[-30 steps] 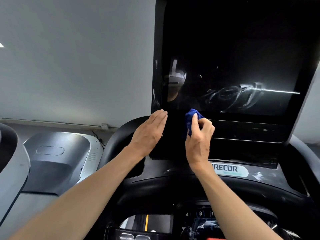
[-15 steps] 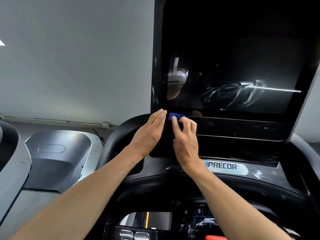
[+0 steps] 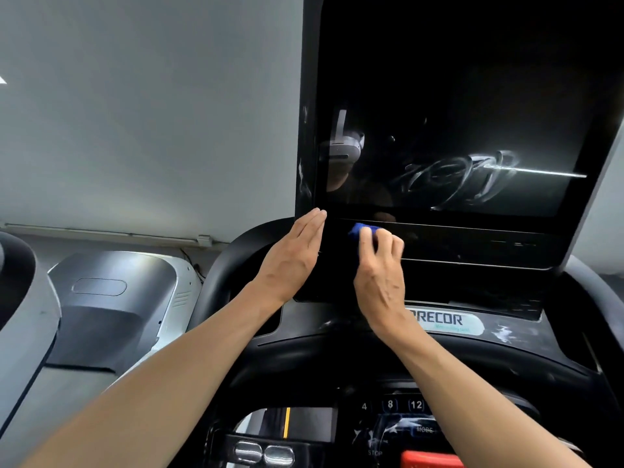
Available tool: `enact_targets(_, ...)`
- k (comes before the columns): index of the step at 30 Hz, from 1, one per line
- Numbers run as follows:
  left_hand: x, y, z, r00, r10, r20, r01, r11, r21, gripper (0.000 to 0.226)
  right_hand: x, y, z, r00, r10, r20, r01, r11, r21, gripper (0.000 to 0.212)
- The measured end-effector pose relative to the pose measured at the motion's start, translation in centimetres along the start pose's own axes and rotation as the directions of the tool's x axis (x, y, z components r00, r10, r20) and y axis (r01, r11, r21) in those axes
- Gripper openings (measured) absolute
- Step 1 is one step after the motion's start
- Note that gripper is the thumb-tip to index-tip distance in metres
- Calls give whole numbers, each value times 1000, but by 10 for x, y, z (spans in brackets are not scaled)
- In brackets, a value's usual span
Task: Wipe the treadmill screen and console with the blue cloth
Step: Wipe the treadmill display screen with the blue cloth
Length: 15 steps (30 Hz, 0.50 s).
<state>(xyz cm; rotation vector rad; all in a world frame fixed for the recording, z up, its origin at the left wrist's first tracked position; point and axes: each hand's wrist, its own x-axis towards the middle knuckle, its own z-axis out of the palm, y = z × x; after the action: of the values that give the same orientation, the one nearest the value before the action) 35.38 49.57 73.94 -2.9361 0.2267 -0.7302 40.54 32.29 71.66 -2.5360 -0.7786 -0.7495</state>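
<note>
Grey wall point(image 3: 152, 113) fills the left side, with another grey machine point(image 3: 111, 309) below it. On the right stands the treadmill's tall black screen point(image 3: 456, 113), dark, marked with swirled smears and a bright streak. The left hand point(image 3: 292, 258) lies flat with straight fingers along the screen's lower left edge. Just beside it, the right hand point(image 3: 380, 268) curls its fingers round a bunched blue cloth point(image 3: 359, 229), pressed to the dark strip under the glass. Lower down, the console point(image 3: 506, 352) carries a brand label point(image 3: 445, 321), number buttons point(image 3: 390, 404) and a red stop button point(image 3: 430, 461).
</note>
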Motion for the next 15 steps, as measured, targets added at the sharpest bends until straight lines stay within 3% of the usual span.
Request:
enact_targets(6,2,-4,2,1000,1,27,-1,1000,25,55,34,-24,4,969,-245,-26,242,965,-103,38)
enact_targets(15,0,-2,1,1000,6,-3,-6,998,69,61,19,23,-12,980,-195,-39,188,971,-151,45)
